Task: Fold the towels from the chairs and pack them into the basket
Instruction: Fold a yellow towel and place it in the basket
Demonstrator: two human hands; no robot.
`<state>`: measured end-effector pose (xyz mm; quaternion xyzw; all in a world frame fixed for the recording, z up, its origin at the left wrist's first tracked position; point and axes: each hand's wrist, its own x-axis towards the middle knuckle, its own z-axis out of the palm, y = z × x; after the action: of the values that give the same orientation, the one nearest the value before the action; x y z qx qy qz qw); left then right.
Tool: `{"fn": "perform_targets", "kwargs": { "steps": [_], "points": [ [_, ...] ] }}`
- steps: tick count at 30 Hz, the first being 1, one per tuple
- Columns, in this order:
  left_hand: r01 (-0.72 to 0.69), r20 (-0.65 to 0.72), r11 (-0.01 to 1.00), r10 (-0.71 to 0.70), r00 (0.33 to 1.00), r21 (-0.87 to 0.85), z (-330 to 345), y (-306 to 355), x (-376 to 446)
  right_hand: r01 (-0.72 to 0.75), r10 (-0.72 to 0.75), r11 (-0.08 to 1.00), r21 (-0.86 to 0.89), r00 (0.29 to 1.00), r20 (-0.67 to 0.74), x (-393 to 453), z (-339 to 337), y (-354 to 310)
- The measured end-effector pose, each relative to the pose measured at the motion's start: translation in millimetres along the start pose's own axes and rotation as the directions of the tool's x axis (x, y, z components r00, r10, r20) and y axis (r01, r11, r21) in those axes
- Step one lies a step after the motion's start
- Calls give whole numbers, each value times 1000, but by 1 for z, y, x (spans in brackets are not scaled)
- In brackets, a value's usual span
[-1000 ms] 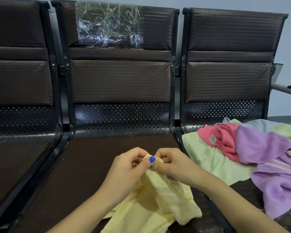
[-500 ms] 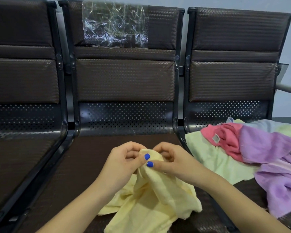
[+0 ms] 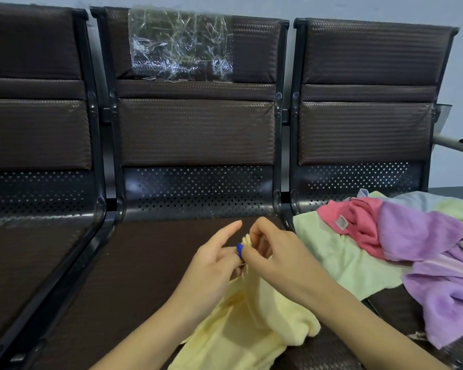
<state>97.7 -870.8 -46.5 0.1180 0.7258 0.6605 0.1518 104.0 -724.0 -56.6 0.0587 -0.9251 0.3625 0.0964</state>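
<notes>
A pale yellow towel (image 3: 249, 324) hangs crumpled over the front of the middle chair seat (image 3: 150, 263). My left hand (image 3: 214, 265) and my right hand (image 3: 273, 252) meet at its top edge and both pinch it; the left index finger is stretched out. On the right chair seat lies a loose pile of towels: a light green towel (image 3: 340, 260) underneath, a pink towel (image 3: 358, 222) with a white label, a purple towel (image 3: 436, 257) draped towards the front, and a pale blue one at the back. No basket is in view.
Three dark brown chairs stand joined in a row against a pale wall. A crinkled clear plastic sheet (image 3: 181, 46) hangs on the middle chair's backrest. The left chair seat (image 3: 24, 257) holds nothing. A metal armrest (image 3: 455, 142) juts out at the far right.
My hands have worked along the yellow towel's top edge, bunching it tighter between the fingertips. My left index finger has lifted and straightened. The view has shifted slightly.
</notes>
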Motion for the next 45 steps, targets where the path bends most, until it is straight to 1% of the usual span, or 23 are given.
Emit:
{"fn": "perform_targets", "kwargs": {
  "steps": [3, 5, 8, 11, 14, 16, 17, 21, 24, 26, 29, 31, 34, 36, 40, 43, 45],
  "points": [
    [13, 44, 998, -11, 999, -58, 2, 0, -1, -36, 37, 999, 18, 999, -15, 0, -2, 4],
    [-20, 49, 999, 22, 999, -44, 1, -1, -1, -53, 53, 998, 23, 998, -15, 1, -4, 7],
    [-74, 42, 997, 74, 996, -7, -1, -4, 3, -27, 28, 999, 37, 999, -31, 1, -9, 6],
    [-152, -1, 986, 152, 988, 64, -5, -10, 10, 19, -19, 996, 83, 1000, 0, 0, -13, 3],
    [-233, 6, 955, 236, 972, 183, -8, -16, 15, 114, -113, 993, -26, 993, 40, -1, -14, 2],
    [-252, 39, 935, 250, 967, 250, -9, -19, 16, 153, -150, 985, -82, 988, 44, -1, -16, 3],
    [-245, 56, 933, 239, 969, 264, -10, -20, 17, 160, -157, 984, -74, 987, 40, -2, -17, 4],
    [-280, 58, 925, 274, 960, 259, -13, -25, 19, 172, -173, 985, 24, 984, 46, -5, -17, 5],
    [-326, 65, 929, 319, 945, 178, -13, -25, 18, 168, -178, 980, 109, 980, 90, -6, -16, 7],
    [-339, 62, 930, 333, 941, 144, -13, -25, 17, 141, -167, 963, 228, 981, 96, -6, -16, 7],
    [-341, 40, 937, 339, 940, 75, -12, -22, 17, 66, -121, 896, 440, 988, 100, -7, -17, 6],
    [-341, 60, 939, 338, 939, 47, -12, -18, 16, 49, -114, 853, 519, 989, 94, -6, -17, 5],
    [-317, 118, 948, 312, 943, 19, -13, -16, 11, 38, -84, 807, 590, 995, 50, -4, -22, 3],
    [-310, 142, 950, 302, 943, 35, -10, -15, 7, 35, -64, 776, 630, 998, 24, -3, -26, 3],
    [-296, 97, 955, 293, 951, 8, -5, -12, 3, 54, -83, 785, 617, 996, 19, -4, -31, 2],
    [-277, 147, 960, 281, 948, -50, -5, -9, 1, 67, -84, 788, 612, 997, -1, -4, -34, 2],
    [-307, 182, 952, 305, 935, -16, -6, -10, 1, 59, -69, 770, 636, 998, -9, -4, -36, 2]
  ]
}}
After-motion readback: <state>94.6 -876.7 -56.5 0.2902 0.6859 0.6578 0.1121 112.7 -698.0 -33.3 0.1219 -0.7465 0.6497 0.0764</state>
